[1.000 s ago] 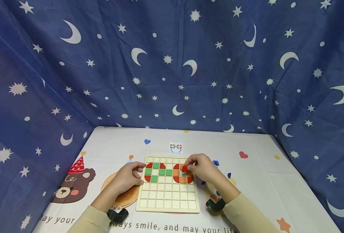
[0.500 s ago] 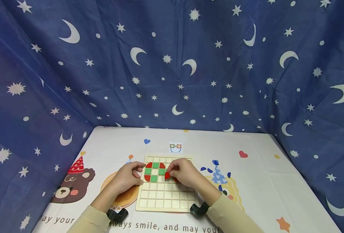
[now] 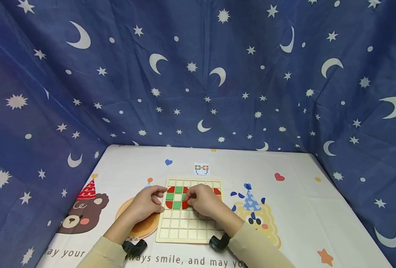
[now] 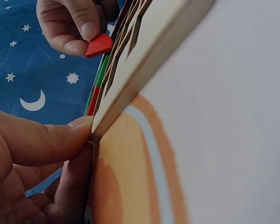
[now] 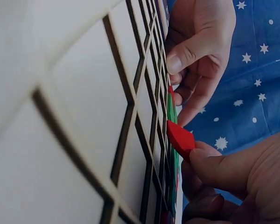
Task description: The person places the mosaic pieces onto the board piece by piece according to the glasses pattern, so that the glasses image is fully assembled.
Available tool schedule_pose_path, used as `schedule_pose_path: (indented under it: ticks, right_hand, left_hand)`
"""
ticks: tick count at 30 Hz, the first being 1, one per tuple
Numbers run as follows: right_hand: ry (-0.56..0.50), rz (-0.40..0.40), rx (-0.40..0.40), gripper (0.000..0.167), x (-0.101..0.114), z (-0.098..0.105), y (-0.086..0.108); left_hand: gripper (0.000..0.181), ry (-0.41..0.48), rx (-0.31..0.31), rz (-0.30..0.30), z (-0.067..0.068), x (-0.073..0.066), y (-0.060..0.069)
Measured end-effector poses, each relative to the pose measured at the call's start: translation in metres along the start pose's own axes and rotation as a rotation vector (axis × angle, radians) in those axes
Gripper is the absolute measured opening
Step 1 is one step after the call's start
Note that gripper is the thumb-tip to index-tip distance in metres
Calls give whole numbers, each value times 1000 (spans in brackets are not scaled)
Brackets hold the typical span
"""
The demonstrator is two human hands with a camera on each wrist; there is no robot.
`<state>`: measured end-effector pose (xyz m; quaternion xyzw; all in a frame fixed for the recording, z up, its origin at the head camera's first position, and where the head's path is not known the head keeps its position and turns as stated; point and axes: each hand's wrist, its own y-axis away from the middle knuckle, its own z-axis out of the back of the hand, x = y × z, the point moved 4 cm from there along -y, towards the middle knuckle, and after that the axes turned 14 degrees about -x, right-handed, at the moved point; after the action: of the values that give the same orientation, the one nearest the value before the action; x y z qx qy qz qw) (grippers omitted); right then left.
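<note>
A square wooden grid board (image 3: 178, 233) lies on the table, with red, green and orange tiles in its upper cells. My left hand (image 3: 145, 206) rests at the board's left edge, its thumb and forefinger apart; in the left wrist view the thumb touches the rim. My right hand (image 3: 202, 201) reaches over the upper middle of the board. Between thumb and fingers it pinches a red quarter-round tile (image 5: 181, 140), tilted against the grid at the lower right of the green-and-red ring. The right hand hides most of the orange-and-red ring on the right.
A small printed pattern card (image 3: 202, 169) lies just beyond the board. Loose dark blue tiles (image 3: 241, 195) are scattered to the right, over the printed tablecloth (image 3: 298, 208). A blue curtain (image 3: 198, 74) with moons and stars hangs behind and at both sides.
My right hand has carried the red tile leftward, from above the orange-and-red ring to the lower right corner of the green-and-red ring. My left hand stays at the board's edge.
</note>
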<state>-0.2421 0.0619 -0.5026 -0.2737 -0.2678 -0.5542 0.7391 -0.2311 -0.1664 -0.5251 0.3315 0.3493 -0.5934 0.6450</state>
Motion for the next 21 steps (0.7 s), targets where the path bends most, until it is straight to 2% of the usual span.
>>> schedule_pose_path:
  ticks: [15, 21]
  right_hand:
    - [55, 4, -5, 16, -2, -7, 2]
    - [105, 35, -15, 15, 1, -9, 4]
  left_hand:
    - [64, 6, 5, 0, -1, 0, 0]
    - [65, 4, 3, -1, 0, 0, 0]
